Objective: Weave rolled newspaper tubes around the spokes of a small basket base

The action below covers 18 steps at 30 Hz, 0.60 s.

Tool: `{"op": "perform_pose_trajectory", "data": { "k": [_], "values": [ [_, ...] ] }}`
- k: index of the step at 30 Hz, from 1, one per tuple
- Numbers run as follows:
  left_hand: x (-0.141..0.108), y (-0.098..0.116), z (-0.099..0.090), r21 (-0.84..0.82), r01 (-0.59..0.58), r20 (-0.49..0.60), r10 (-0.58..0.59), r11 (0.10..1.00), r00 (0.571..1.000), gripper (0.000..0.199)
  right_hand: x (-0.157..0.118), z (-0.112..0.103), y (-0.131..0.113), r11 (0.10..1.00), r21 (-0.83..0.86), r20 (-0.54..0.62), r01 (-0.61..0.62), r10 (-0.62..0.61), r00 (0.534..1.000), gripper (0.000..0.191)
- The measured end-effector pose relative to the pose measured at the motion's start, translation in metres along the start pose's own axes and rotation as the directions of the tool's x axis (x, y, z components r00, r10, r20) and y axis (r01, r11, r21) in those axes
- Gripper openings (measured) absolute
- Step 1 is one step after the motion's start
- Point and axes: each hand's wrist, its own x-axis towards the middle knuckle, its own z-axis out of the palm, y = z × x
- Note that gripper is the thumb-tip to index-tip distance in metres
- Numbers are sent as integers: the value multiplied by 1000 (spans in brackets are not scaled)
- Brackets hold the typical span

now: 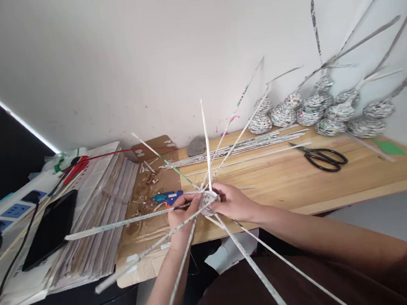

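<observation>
A small round woven paper piece [209, 201] is held between both hands above the front edge of the wooden table. Long rolled-paper strips fan out from it in all directions. My left hand [183, 218] is closed on its left side, with strips passing over and between the fingers. On the right side, my right hand [233, 201] pinches the rim, its fingertips partly hidden behind the piece. A blue glue gun [172, 197] lies just beyond my left hand.
Black scissors [324, 158] and a bundle of paper sticks [232, 148] lie on the wooden table [274, 174]. Several woven gourd shapes [282, 113] stand along the wall. To the left are stacked papers [91, 232], a phone [52, 231], a power strip [15, 210] and cables.
</observation>
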Motion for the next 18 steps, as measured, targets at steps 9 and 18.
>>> {"op": "perform_pose_trajectory", "data": {
  "k": [9,18],
  "values": [
    [-4,-1,2,-68,40,-8,-41,997,999,26,5,3,12,999,11,-122,-43,44,992,30],
    [-5,0,5,-158,198,15,-198,967,980,37,9,-3,17,965,-261,-173,24,-72,982,16]
  ]
}}
